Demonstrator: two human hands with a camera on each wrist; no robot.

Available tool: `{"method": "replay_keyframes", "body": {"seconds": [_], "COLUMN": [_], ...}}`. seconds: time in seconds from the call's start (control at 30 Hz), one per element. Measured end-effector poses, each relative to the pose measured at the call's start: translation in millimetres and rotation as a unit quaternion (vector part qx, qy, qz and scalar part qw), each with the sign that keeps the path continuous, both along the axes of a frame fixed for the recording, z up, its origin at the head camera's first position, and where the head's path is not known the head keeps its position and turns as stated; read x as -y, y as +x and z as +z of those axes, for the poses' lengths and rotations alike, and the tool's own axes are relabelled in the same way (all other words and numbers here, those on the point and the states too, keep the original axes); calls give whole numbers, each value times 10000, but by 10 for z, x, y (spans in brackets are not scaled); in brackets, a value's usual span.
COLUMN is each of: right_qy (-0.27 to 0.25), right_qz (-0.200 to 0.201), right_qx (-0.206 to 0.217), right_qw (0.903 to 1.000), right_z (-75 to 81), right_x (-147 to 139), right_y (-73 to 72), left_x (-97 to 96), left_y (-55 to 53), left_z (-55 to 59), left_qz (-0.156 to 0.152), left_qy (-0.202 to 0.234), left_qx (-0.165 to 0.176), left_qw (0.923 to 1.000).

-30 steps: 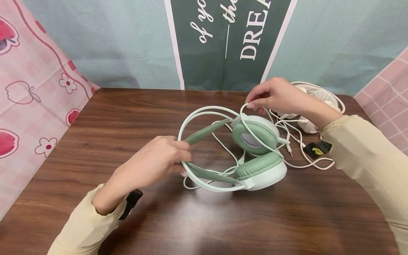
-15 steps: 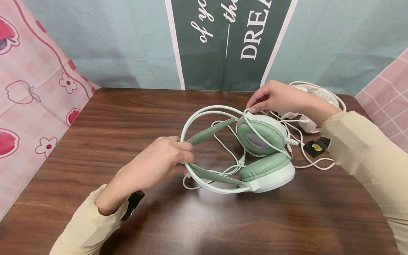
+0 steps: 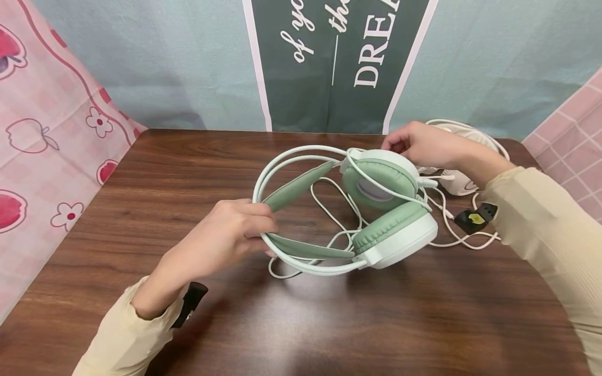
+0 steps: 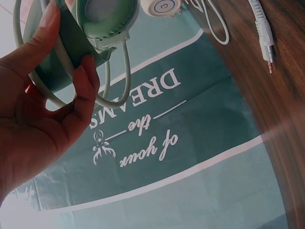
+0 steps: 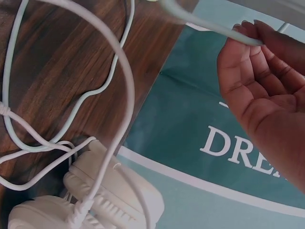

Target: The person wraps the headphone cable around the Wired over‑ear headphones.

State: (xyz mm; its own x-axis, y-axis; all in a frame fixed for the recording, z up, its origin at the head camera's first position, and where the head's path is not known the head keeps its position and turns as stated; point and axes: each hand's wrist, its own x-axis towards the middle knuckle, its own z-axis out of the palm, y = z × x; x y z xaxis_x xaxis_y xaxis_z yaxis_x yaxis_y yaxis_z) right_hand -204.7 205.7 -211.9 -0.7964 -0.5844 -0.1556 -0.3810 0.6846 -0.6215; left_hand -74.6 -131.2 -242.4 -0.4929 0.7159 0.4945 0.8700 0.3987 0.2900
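Observation:
A pair of mint-green headphones is held tilted above the table. My left hand grips the top of the headband, thumb and fingers around it, as the left wrist view shows too. A pale cable loops across the far ear cup. Behind that cup is my right hand, its fingertips partly hidden in the head view. In the right wrist view my right hand pinches the pale cable between thumb and fingers. More of the cable lies in loops on the table under the headband.
White headphones with their own white cable lie at the back right of the brown wooden table. A cable plug shows in the left wrist view. A printed cloth hangs behind the table.
The green headphones first shifted slightly right, then rose and came back left with my left hand. My right hand moved right, behind the far ear cup.

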Motion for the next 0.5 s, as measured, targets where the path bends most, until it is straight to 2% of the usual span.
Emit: {"method": "replay_keyframes", "body": {"seconds": [0.13,0.3,0.43,0.5], "right_qy": [111,12,-209,-304], "right_qz": [-114,-170,203,488], "right_qx": [-71,6,-10,130], "right_qw": [9998,9999,9996,9983], "right_z": [-34,-53,-79,-107], "right_x": [-65,-135,-196,-234], "right_y": [3,17,10,8], "left_x": [31,61,82,109], "left_y": [-10,-23,-30,-39], "left_z": [-1,16,29,35], "left_qz": [-14,-44,20,71], "left_qy": [207,401,501,598], "left_qx": [52,104,110,142], "left_qw": [9998,9991,9987,9981]}}
